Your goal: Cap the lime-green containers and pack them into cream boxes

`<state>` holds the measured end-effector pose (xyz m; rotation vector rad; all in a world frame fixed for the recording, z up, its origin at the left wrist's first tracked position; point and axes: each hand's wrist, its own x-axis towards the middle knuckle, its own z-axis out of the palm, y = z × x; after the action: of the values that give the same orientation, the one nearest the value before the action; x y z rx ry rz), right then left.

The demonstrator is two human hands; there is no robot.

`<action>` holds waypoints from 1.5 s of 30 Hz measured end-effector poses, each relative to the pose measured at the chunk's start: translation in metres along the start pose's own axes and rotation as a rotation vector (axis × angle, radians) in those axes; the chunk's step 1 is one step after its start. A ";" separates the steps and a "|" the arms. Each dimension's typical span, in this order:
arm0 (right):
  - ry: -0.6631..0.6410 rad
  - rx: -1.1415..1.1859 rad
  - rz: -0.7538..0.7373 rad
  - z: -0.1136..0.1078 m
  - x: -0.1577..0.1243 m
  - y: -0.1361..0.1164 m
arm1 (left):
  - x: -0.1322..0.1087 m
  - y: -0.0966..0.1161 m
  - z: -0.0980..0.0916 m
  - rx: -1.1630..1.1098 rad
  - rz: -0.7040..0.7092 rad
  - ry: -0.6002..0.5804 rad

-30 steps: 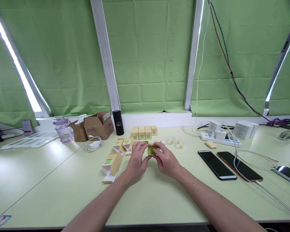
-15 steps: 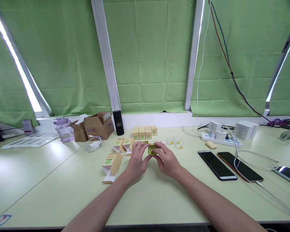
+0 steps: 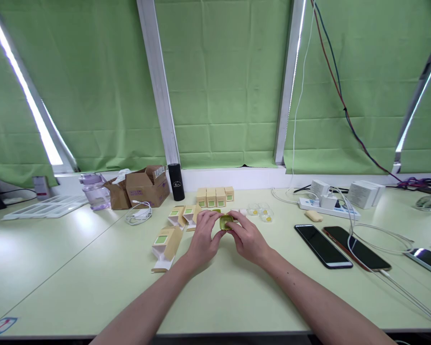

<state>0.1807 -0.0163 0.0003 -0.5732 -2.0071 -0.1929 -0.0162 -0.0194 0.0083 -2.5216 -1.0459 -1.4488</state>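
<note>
Left hand (image 3: 203, 233) and right hand (image 3: 249, 237) pinching green case (image 3: 225, 222) — uneven fingertip pressure could flip it toward clear cups (image 3: 264, 210), 2 o'clock.

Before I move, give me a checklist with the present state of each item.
1. Left hand has a grip on the green container: ok.
2. Right hand has a grip on it too: ok.
3. Container's inside fully visible: not ok, right hand covers part.
4. Nearest phone apart from right hand: ok.
5. Nearest open carton apart from left hand: cannot tell, they overlap in view.
</note>
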 end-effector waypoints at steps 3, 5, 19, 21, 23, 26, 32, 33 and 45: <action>-0.001 -0.008 -0.008 0.001 0.000 0.000 | 0.000 0.001 0.000 0.000 0.004 0.007; 0.006 -0.013 -0.014 0.002 0.000 0.000 | 0.001 0.001 -0.001 0.001 0.004 0.009; 0.067 0.100 0.102 0.003 -0.004 0.001 | 0.001 0.000 0.000 -0.003 -0.026 -0.031; 0.092 0.136 0.141 0.004 -0.005 0.001 | 0.001 0.001 -0.001 -0.006 -0.020 -0.034; 0.122 0.181 0.197 0.005 -0.005 0.001 | 0.001 0.002 -0.002 -0.013 -0.014 -0.031; 0.157 0.242 0.273 0.005 -0.004 0.001 | 0.001 0.004 -0.004 -0.020 -0.001 -0.009; 0.176 0.324 0.385 0.005 0.001 0.000 | 0.002 0.005 -0.005 0.014 0.042 0.013; 0.174 0.358 0.414 0.006 0.001 0.000 | 0.001 0.005 -0.005 0.019 0.044 0.007; 0.054 0.598 0.735 0.009 0.001 -0.004 | -0.001 0.002 0.000 0.025 0.044 -0.021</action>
<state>0.1714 -0.0159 -0.0033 -0.8450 -1.5643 0.7970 -0.0158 -0.0213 0.0083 -2.5311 -0.9979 -1.3925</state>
